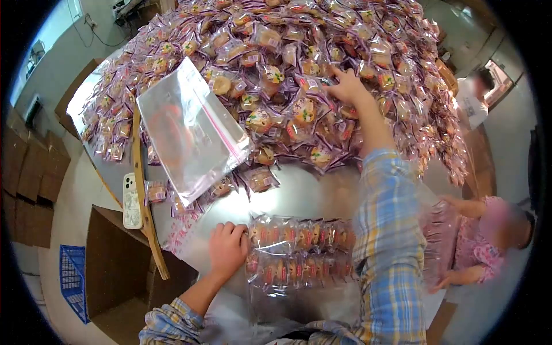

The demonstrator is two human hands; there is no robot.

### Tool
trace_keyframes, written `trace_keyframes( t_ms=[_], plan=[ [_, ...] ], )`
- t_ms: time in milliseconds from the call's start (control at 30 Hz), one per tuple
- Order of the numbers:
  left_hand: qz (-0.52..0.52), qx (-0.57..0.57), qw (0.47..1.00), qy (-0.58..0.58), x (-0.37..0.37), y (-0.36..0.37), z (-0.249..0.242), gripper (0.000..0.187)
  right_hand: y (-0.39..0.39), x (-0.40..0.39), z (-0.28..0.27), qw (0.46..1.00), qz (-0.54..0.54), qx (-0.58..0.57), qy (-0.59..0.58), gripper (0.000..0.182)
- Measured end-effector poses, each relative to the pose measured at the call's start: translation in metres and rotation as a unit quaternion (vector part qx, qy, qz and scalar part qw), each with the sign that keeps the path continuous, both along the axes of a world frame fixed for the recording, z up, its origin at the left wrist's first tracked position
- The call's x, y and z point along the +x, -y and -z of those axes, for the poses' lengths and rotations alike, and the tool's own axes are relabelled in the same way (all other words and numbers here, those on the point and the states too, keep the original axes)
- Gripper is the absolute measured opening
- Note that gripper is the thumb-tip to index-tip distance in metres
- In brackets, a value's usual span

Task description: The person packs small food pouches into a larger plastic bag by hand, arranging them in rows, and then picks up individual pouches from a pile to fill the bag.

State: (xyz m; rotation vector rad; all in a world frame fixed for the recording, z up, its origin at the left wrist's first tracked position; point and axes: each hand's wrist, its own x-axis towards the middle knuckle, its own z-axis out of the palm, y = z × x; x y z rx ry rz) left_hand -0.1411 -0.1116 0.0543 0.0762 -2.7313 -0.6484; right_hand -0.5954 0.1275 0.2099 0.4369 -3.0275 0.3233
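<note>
right grip [348, 87] spread, nearer heap [276, 75] | packet [310, 84] just left of its fingertips | left grip [228, 248] beside bag [273, 249], pinch unclear

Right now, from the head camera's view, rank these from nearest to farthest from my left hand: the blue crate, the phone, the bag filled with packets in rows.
From your left hand:
1. Filled bag, just to its right
2. Phone, to the left
3. Blue crate, far left, beyond the open box
</note>
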Motion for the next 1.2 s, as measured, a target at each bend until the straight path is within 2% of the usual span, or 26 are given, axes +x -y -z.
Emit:
trace_keyframes(
  t_ms=[33,67,167,267,300,433,467,533,600,633,733,800,900,967,1067,1200],
  plan=[
    [-0.001,0.001,1.000,-0.003,-0.001,0.000,0.002,0.009,-0.003,0.010,0.005,1.000,0.003,-0.007,0.010,0.095],
    [-0.002,0.003,1.000,-0.007,-0.001,0.000,0.004,0.008,-0.005,0.022,0.014,1.000,0.002,-0.021,0.007,0.089],
    [-0.005,0.002,1.000,-0.012,-0.001,0.000,0.003,0.007,-0.006,0.057,0.041,0.997,0.026,0.043,-0.065,0.078],
    [-0.006,-0.007,1.000,-0.006,-0.001,0.000,0.001,0.005,-0.005,0.070,0.045,0.993,0.035,0.079,-0.075,0.075],
    [-0.005,-0.005,1.000,-0.008,0.000,-0.001,0.002,0.005,-0.001,0.076,0.035,0.992,0.037,0.110,-0.050,0.084],
    [-0.005,-0.002,1.000,-0.029,-0.001,-0.001,0.003,0.004,-0.001,0.082,0.003,0.998,-0.019,0.059,-0.014,0.107],
    [-0.007,0.000,0.999,-0.035,-0.001,-0.001,0.004,0.003,0.010,0.099,-0.025,0.993,0.003,0.118,0.012,0.099],
    [-0.010,-0.003,1.000,-0.029,-0.002,0.000,0.009,0.003,0.009,0.104,-0.047,0.995,0.000,0.096,-0.008,0.091],
    [-0.009,-0.004,1.000,-0.025,-0.002,-0.001,0.012,0.003,0.015,0.105,-0.037,0.980,-0.029,-0.050,-0.189,0.087],
    [-0.007,-0.005,1.000,-0.026,-0.002,-0.001,0.012,0.003,0.024,0.113,-0.043,0.984,-0.045,-0.109,-0.130,0.112],
    [0.000,-0.018,0.999,-0.033,-0.004,0.000,0.006,0.003,0.059,0.123,-0.006,0.997,-0.042,-0.062,0.029,0.143],
    [-0.003,-0.023,0.999,-0.033,-0.004,-0.001,0.004,0.003,0.075,0.132,0.038,0.999,-0.035,-0.001,0.039,0.161],
    [0.000,-0.013,1.000,-0.015,-0.003,0.000,0.003,0.005,0.083,0.146,0.075,0.999,-0.026,0.044,0.012,0.162],
    [0.000,-0.001,1.000,-0.013,-0.005,0.002,0.007,0.006,0.088,0.156,0.069,0.996,-0.009,0.088,-0.004,0.162],
    [0.001,-0.007,1.000,-0.009,-0.004,0.001,0.009,0.007,0.111,0.173,0.044,0.969,0.038,0.239,-0.037,0.146],
    [-0.003,-0.020,1.000,-0.009,-0.005,0.001,0.008,0.007,0.119,0.168,0.058,0.971,-0.007,0.224,-0.085,0.134]
  ],
)
